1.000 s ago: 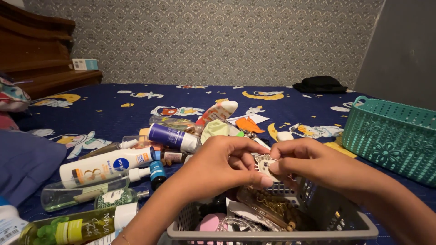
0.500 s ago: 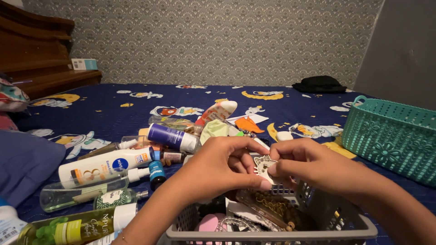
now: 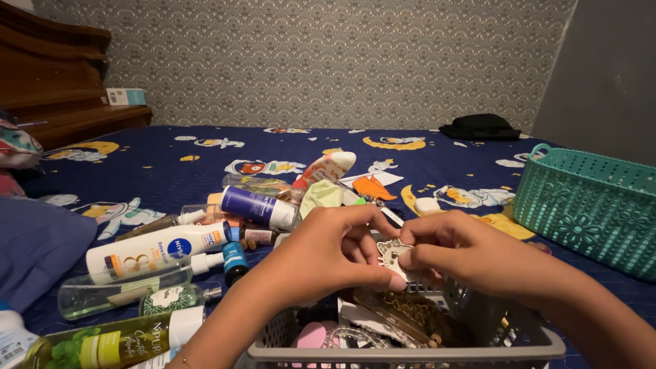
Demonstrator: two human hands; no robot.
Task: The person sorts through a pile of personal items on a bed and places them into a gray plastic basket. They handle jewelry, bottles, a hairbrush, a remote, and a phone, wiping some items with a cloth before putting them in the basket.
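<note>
Fingers of both hands pinch a cat-shaped charm above the grey basket (bottles crowd left).

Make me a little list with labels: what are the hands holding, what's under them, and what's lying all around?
Place: bed sheet, dark blue with cartoon pictures
Left hand: fingers pinch the small cat-shaped charm
Right hand: fingers pinch the same charm from the other side
Under the hands: grey basket with a chain and small bits inside
To the left: pile of lotion bottles and small bottles, lying down
To the right: teal basket
Far back: black cloth
</note>
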